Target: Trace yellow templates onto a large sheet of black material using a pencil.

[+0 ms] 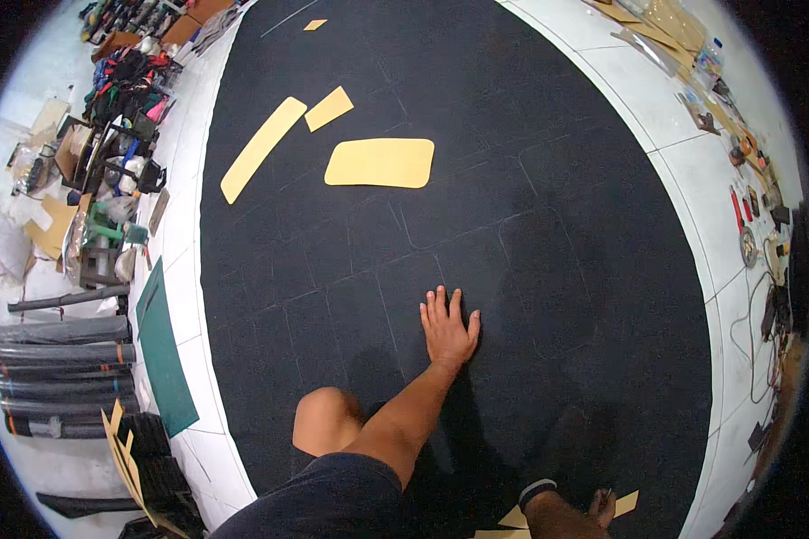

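My left hand lies palm down, fingers stretched out, on a large sheet of black fabric marked with thin pale lines. At the lower edge is my right hand, partly out of view, with a band at the wrist. Its fingers are curled, and a small dark thing may be in them. Yellow card pieces stick out beside and under that hand. Farther up the fabric lie a wide rounded yellow card template, a long curved one, a small four-sided one and a tiny diamond-shaped one.
White floor tiles border the fabric. At left are dark rolls, a green mat, leaning card strips and heaped clutter. Tools, a cable and a plastic bottle lie at right. My bent knee is on the fabric.
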Demonstrator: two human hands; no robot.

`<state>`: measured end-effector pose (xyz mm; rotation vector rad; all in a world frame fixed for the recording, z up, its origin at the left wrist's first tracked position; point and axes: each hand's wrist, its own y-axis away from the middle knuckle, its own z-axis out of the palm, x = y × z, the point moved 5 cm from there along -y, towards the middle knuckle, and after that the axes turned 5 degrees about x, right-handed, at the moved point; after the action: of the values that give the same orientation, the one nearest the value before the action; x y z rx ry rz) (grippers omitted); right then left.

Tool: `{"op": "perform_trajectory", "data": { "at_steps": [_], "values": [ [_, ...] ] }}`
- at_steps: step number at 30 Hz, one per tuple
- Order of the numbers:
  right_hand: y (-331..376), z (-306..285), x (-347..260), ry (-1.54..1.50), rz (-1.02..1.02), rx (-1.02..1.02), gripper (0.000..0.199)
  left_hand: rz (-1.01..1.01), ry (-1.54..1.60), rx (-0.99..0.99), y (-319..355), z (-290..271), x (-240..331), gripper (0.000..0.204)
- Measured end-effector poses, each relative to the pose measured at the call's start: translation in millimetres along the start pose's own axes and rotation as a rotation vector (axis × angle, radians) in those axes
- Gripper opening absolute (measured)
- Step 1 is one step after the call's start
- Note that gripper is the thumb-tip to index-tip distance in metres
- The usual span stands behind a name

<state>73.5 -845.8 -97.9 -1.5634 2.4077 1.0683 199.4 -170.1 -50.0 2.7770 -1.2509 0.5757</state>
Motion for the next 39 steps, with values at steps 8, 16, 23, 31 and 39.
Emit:
{"op": "perform_trajectory", "data": {
  "at_steps": [8, 16, 23, 31, 39],
  "values": [
    [-14.7, 4.2, 20.0, -0.929, 0.561, 0.386, 0.027, 0.005, 0.032, 0.026, 0.0, 0.7, 4.7, 0.061],
    [-4.6, 2.8, -20.6, -0.418, 0.219, 0.228, 0.024, -0.016, -0.043, -0.029, 0.3, -2.0, 1.3, 0.063],
    [27.8, -10.8, -28.1, 0.461, -0.14, 0.374, 0.023, 0.002, 0.003, 0.019, -2.8, -5.6, -1.7, 0.061],
    [67.5, -38.6, -13.4, 0.055, 0.247, 0.582, 0.041, 0.006, -0.154, -0.117, -13.1, -8.9, 10.5, 0.059],
    [109.0, -11.1, 24.3, 0.109, 0.741, 0.635, 0.085, 0.195, -0.196, 0.131, -6.2, 16.0, -11.3, 0.06]
  ]
}}
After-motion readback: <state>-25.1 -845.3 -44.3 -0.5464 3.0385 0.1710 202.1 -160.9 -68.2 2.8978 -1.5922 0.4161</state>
